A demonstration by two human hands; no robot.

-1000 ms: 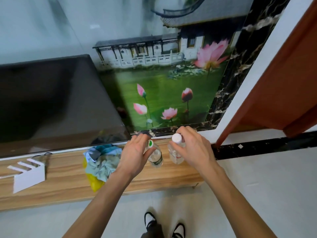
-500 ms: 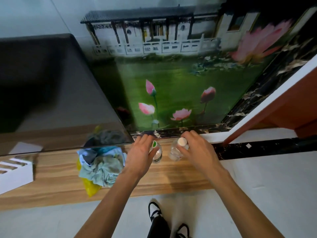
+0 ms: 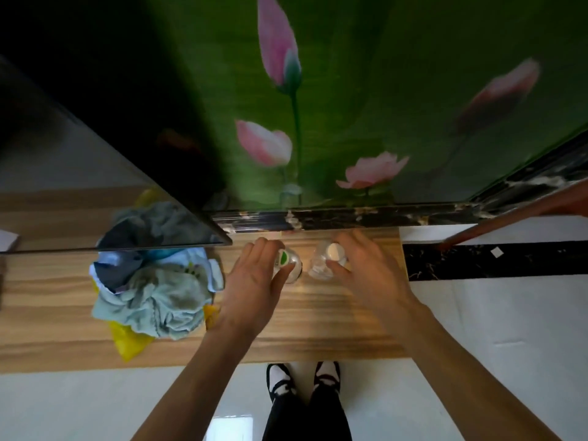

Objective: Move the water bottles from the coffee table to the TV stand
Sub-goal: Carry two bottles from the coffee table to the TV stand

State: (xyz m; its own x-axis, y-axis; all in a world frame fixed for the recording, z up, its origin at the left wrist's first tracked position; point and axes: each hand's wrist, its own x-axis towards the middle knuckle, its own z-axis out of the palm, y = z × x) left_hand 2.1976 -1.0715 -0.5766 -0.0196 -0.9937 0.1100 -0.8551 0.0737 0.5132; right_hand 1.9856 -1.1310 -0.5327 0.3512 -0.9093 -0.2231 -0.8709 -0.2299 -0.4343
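Fingers (image 3: 264, 249) grip two bottles (image 3: 321, 262) (one each).

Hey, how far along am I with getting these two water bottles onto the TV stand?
Nearly done. Both bottles stand upright on the TV stand, right of the pile of cloths. In hand: your left hand is around the green-capped bottle and your right hand is around the white-capped bottle. Left: let go of both. The coffee table is out of view, so I can't tell if more remain.
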